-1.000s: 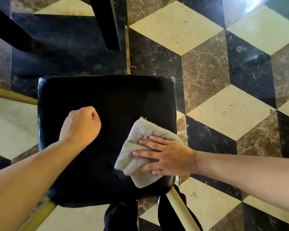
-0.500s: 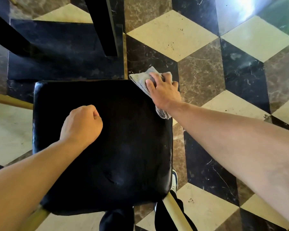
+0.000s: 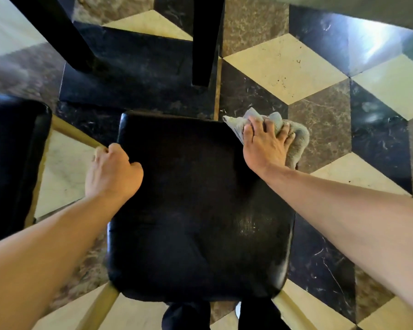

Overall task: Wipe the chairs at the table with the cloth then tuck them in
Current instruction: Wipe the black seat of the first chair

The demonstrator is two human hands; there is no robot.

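A patterned marble floor of cream, brown and black tiles spreads under everything, seen from above. At the centre stands the chair I am cleaning, its black padded seat facing up and its pale wooden legs splaying out at the near corners. A second chair with the same black padding sits just to the left of it, apart from it. Beyond the central chair's far edge, two dark legs of the desk come down to the floor. My left hand grips that chair's left edge, fingers curled over the side. My right hand is at the chair's far right corner, fingers spread and pressing the grey cloth against the edge, the cloth bunched beneath my palm and spilling past the corner. My dark trouser legs show at the chair's near edge.
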